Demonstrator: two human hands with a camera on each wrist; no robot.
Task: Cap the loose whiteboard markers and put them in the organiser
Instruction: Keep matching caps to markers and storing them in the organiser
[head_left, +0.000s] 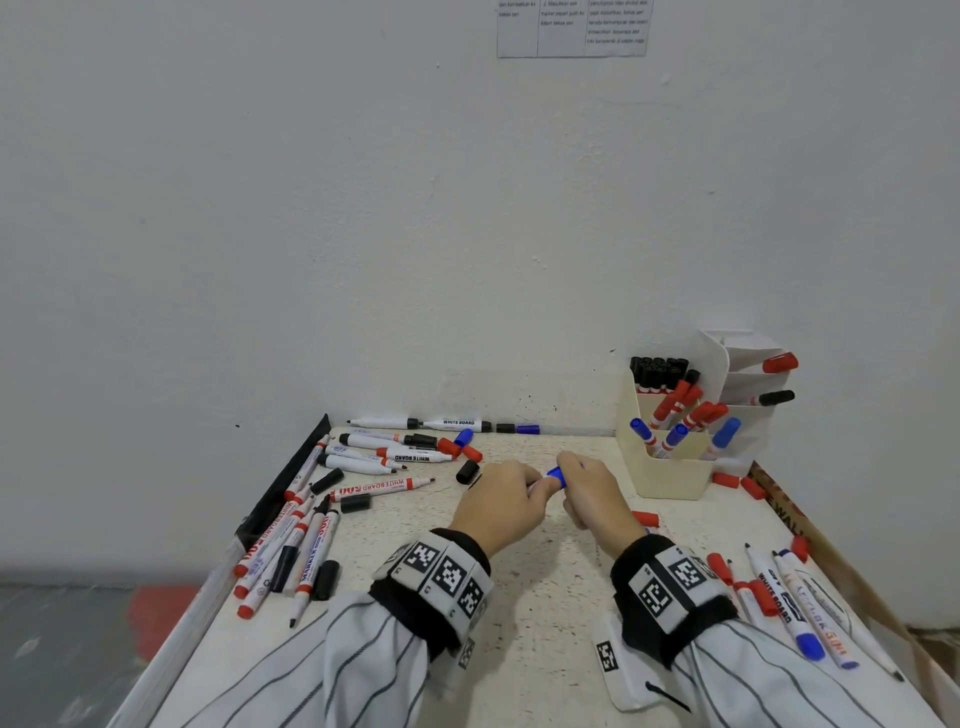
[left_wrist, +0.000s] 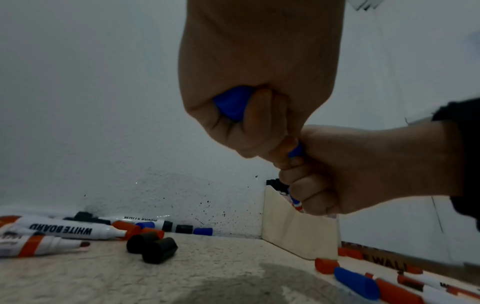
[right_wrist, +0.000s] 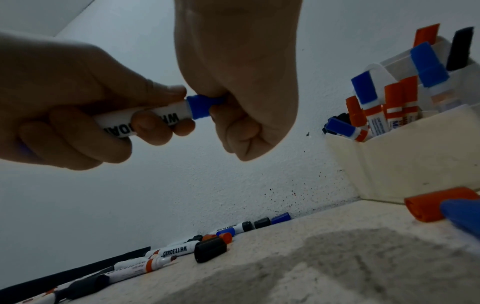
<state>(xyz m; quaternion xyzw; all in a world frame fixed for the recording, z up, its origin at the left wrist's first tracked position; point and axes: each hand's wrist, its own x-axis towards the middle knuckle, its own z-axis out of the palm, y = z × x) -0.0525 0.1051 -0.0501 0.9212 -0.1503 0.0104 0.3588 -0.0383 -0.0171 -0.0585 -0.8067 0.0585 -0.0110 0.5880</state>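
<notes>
Above the middle of the tabletop (head_left: 545, 597), the left hand (head_left: 501, 506) wraps its fingers (right_wrist: 155, 125) round the white barrel of a blue whiteboard marker (right_wrist: 145, 119), thumb laid along the top, so the barrel is braced and cannot slip backward when it is pushed on. The right hand (head_left: 592, 493) meets it from the other side, its fingers clenched on the blue cap (right_wrist: 201, 107) at the marker's tip end; the two hands oppose each other along the marker's axis, which looks like the grip for pressing the cap home. In the right wrist view the cap already sits against the white barrel with no gap visible, so the capping step seems nearly or fully done, though whether it has clicked tight cannot be told. The marker is held in the air between the hands, just left of the cream organiser (head_left: 670, 475), which stands against the wall on the right and already holds capped black, red and blue markers upright in separate compartments. That closeness probably keeps the drop-off short. Uncapped markers (head_left: 384, 486) and loose black caps (head_left: 467, 471) lie scattered on the left, more markers (head_left: 795, 613) lie at the right edge, and loose red caps (head_left: 725, 479) lie beside the organiser, so much of the task remains.
</notes>
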